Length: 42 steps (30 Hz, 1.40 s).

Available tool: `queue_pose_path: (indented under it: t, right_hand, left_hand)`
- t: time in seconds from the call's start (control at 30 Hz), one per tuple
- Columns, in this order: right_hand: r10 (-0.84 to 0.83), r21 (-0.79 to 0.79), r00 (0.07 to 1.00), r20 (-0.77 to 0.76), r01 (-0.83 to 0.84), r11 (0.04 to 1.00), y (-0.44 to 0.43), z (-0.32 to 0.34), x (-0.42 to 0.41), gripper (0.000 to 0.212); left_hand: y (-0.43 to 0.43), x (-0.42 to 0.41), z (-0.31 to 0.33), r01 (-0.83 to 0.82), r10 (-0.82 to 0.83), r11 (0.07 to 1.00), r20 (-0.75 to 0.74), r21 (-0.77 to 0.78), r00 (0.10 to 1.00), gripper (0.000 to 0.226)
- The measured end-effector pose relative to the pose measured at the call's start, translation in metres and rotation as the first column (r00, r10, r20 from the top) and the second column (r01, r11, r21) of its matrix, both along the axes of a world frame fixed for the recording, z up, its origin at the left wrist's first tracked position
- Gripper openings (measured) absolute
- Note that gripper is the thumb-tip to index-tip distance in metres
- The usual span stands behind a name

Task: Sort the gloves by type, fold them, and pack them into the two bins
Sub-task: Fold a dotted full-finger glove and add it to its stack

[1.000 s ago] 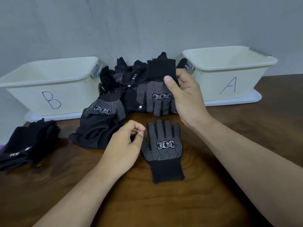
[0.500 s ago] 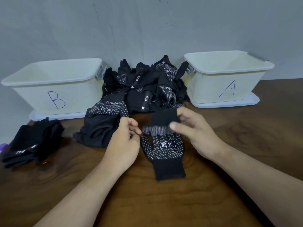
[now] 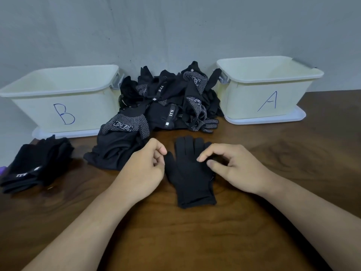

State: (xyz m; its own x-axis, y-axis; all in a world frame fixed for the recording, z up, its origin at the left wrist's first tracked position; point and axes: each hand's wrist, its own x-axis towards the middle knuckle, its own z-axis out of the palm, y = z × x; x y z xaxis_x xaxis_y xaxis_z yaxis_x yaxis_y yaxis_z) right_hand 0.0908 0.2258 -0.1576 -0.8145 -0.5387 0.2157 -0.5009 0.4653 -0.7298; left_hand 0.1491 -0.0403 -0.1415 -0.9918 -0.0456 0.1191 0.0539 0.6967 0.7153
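A plain black knitted glove (image 3: pixel 190 173) lies flat on the wood-grain surface (image 3: pixel 195 241), fingers toward the heap of dotted black gloves (image 3: pixel 166 102). Our right hand (image 3: pixel 236 169) rests on its edge, hiding the little finger, grip apart. Our left hand (image 3: pixel 144 171) curls beside its thumb; whether that grip pinches it, we cannot tell. The heap sits between cream plastic bin B (image 3: pixel 39 112) and bin A (image 3: pixel 244 102).

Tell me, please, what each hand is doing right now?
Left hand: curled at the edge of the glove; grip cannot be told.
Right hand: open, fingertips on the glove.
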Motion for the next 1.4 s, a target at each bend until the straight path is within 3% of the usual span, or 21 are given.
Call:
queue_pose_path:
  t: [0.3,0.43,0.53,0.63,0.87,1.07,1.2,1.4]
  right_hand:
    - [0.023,0.089,0.999,-0.026,-0.02,0.996,-0.004,-0.001,-0.002,0.02]
    - [0.242,0.099,0.969,-0.045,-0.237,0.967,0.003,0.008,0.004,0.024]
    - [0.355,0.199,0.935,0.004,-0.349,0.916,0.003,0.008,0.007,0.037]
    - [0.336,0.199,0.94,-0.054,-0.32,0.926,-0.001,0.003,0.006,0.03]
    - [0.193,-0.078,0.979,0.063,-0.188,0.979,-0.001,0.003,0.004,0.015]
    - [0.105,-0.231,0.994,0.041,-0.093,0.969,-0.003,0.007,0.005,0.009]
    - [0.174,-0.169,0.982,0.074,-0.159,0.973,-0.001,0.006,0.006,0.013]
    - [0.259,-0.035,0.965,0.037,-0.258,0.966,0.003,0.008,0.007,0.017]
  left_hand:
    - [-0.003,-0.002,-0.006,0.005,-0.005,1.0,-0.007,-0.031,1.0,0.042]
    - [-0.005,-0.001,-0.008,0.053,-0.053,0.992,0.005,-0.118,0.999,0.041]
    - [-0.004,-0.002,-0.007,0.046,-0.046,0.995,0.003,-0.093,0.999,0.038]
    - [-0.002,-0.002,-0.007,0.035,-0.036,0.998,-0.004,-0.055,0.999,0.033]
    - [-0.005,-0.003,-0.007,0.042,-0.041,0.999,0.074,-0.01,0.996,0.043]
    - [-0.002,0.001,-0.008,0.043,-0.043,0.999,0.08,0.003,0.996,0.053]
    - [0.001,0.003,-0.007,0.084,-0.082,0.994,0.034,-0.065,0.996,0.054]
    - [-0.002,0.002,-0.009,0.187,-0.185,0.968,0.026,-0.169,0.982,0.023]
